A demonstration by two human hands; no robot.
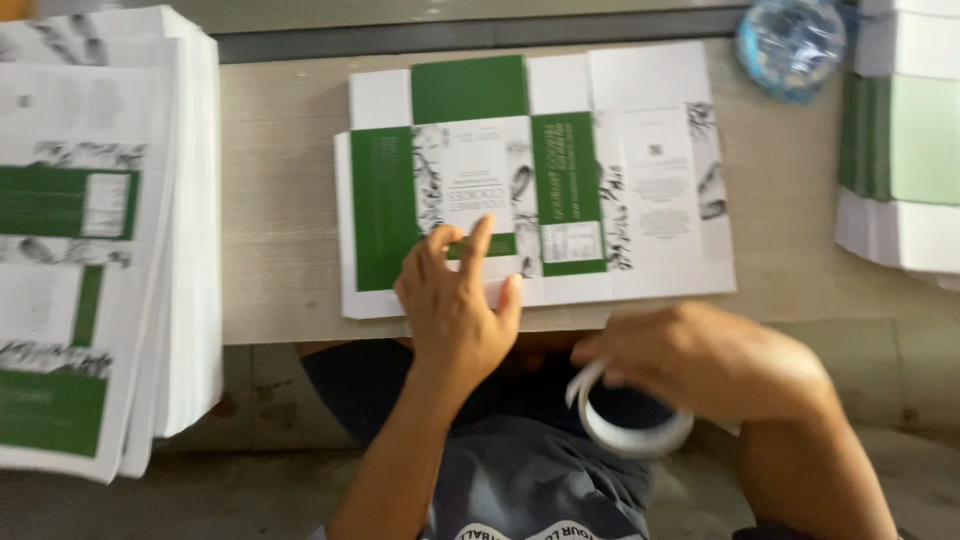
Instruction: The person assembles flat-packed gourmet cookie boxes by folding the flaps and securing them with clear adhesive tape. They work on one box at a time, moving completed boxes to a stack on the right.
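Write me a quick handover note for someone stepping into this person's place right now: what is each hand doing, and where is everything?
Left hand: flat on the near edge of the unfolded green-and-white carton sheet, pressing it to the table.
Right hand: holds a white tape roll below the table edge, above the lap.
Stack of flat sheets on the left; another stack on the right.
Done: one sheet laid out flat. Left: no tape visible on it yet.

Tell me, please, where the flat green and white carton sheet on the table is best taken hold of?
Probably the near long edge of the carton sheet, from the person's side: it overhangs the table edge, beside the left hand, so fingers could slip under.
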